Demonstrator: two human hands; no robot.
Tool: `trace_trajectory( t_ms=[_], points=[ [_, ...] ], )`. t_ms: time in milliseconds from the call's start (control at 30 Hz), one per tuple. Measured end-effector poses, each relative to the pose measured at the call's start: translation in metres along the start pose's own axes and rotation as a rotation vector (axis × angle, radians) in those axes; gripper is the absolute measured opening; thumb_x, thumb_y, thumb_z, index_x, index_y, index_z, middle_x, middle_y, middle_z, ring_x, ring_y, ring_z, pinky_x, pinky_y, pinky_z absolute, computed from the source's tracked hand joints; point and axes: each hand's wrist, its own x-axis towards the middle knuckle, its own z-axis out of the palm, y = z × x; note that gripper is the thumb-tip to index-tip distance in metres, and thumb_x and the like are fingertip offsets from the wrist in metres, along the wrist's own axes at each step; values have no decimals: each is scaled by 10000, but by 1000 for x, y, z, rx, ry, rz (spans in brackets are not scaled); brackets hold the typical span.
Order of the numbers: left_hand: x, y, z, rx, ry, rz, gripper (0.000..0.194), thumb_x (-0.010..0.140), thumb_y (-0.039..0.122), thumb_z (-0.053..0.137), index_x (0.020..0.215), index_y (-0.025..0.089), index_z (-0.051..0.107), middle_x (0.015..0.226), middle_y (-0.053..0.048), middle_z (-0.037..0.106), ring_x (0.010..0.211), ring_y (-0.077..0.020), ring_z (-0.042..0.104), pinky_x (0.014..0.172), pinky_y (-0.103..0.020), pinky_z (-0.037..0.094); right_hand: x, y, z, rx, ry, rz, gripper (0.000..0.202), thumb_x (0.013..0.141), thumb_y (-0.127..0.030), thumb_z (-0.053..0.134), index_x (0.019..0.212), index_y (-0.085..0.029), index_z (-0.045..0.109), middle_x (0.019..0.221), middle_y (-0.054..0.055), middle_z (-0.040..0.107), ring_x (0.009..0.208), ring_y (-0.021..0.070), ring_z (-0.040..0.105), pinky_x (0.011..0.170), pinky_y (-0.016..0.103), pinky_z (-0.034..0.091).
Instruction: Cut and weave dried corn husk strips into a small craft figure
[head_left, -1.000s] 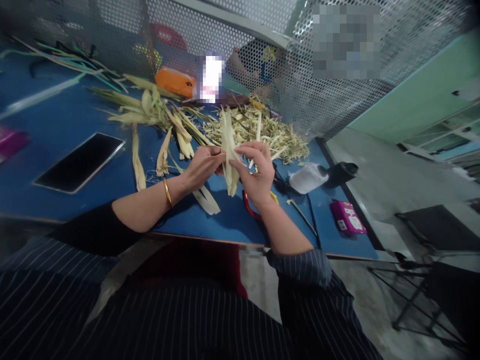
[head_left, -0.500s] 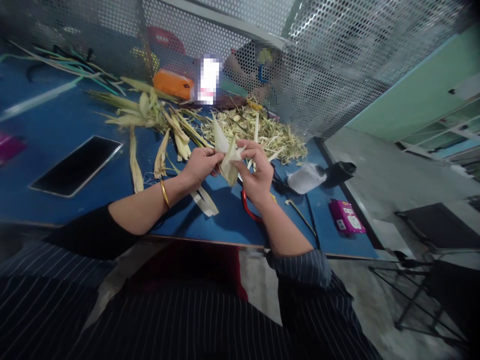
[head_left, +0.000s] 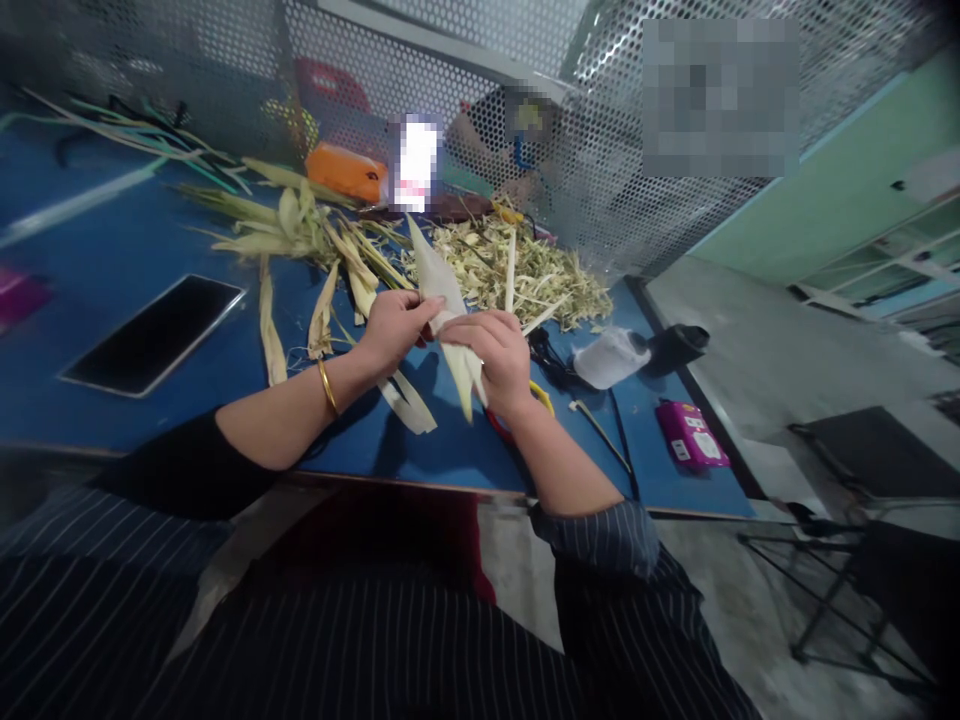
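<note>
A pale, pointed corn husk (head_left: 433,262) is held up above the blue table, between both hands. My left hand (head_left: 396,328) pinches its left edge with thumb and fingers. My right hand (head_left: 496,358) is closed on its right side, fingers laid across the husk, with pale tips hanging below. Red-and-yellow scissors (head_left: 541,398) lie partly hidden under my right hand. A loose pale strip (head_left: 409,402) rests below my left hand. Behind the hands spreads a pile of shredded husk (head_left: 551,268).
On the blue table (head_left: 315,435), a tablet or phone (head_left: 154,335) lies left, with husks (head_left: 289,225) behind it. Right are a white thread cone (head_left: 611,357), a dark cone (head_left: 679,348) and a purple packet (head_left: 691,434). A perforated screen (head_left: 622,130) stands behind; a person is beyond it.
My right hand has turned and moved slightly down and left over the husk. The husk, bunched before, is now stretched longer, its lower tip pointing down.
</note>
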Motion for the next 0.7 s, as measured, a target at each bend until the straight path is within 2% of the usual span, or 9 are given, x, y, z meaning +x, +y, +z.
trace_trajectory(
  t_ms=[100,200,333,433,533,567,600,633,700],
  points=[
    [5,1,-3,-90,48,-100,309,750,314,699,537,161,535,454,25,502,387,-73,458,398,-188,370,-1,-3,-4,-17,-26,-135,183,953,-268,483,1041,-273,643,1040,40,750,951,162,701,879,378,502],
    [13,2,-8,-145,110,-191,316,761,303,718,562,169,512,451,28,494,378,-74,450,394,-190,364,-3,-10,-10,-49,8,-221,197,944,-244,503,1079,-284,642,1042,39,756,943,158,713,824,362,537],
    [24,4,-18,-198,210,-258,267,802,246,676,603,172,515,476,28,503,397,-77,459,395,-184,364,-7,-26,-18,26,125,-191,242,903,-195,565,1116,-276,647,1028,46,760,947,175,722,782,356,573],
    [31,5,-24,-202,258,-264,245,822,236,641,618,172,523,498,29,498,408,-74,456,389,-178,347,-8,-28,-19,142,335,29,166,918,-235,544,984,-272,691,889,23,760,819,180,724,710,353,582],
    [35,7,-30,-200,309,-249,248,817,230,630,607,179,509,512,28,497,427,-80,463,400,-183,357,-4,-13,-20,108,654,403,164,899,-309,580,801,-233,686,728,5,705,674,166,670,656,342,555],
    [36,8,-31,-201,327,-240,252,812,226,631,601,181,502,515,28,497,433,-82,466,406,-185,362,-2,-4,-20,89,720,526,170,869,-341,617,768,-216,672,693,0,679,642,159,646,633,331,541],
    [37,10,-33,-203,343,-230,257,809,222,632,595,182,496,518,28,496,439,-83,468,411,-186,367,0,5,-21,88,740,634,188,826,-368,663,738,-201,652,651,-11,647,603,149,617,589,310,520],
    [38,11,-34,-208,355,-220,260,806,218,632,590,183,491,519,29,494,445,-84,470,416,-188,372,2,13,-21,129,697,744,214,794,-379,685,711,-191,629,600,-25,609,549,133,577,528,282,485],
    [39,13,-36,-224,359,-201,265,797,216,640,586,183,484,518,33,490,447,-85,467,422,-190,377,5,28,-18,301,488,962,256,757,-380,699,648,-180,583,489,-50,529,421,103,478,406,242,383]
  ],
)
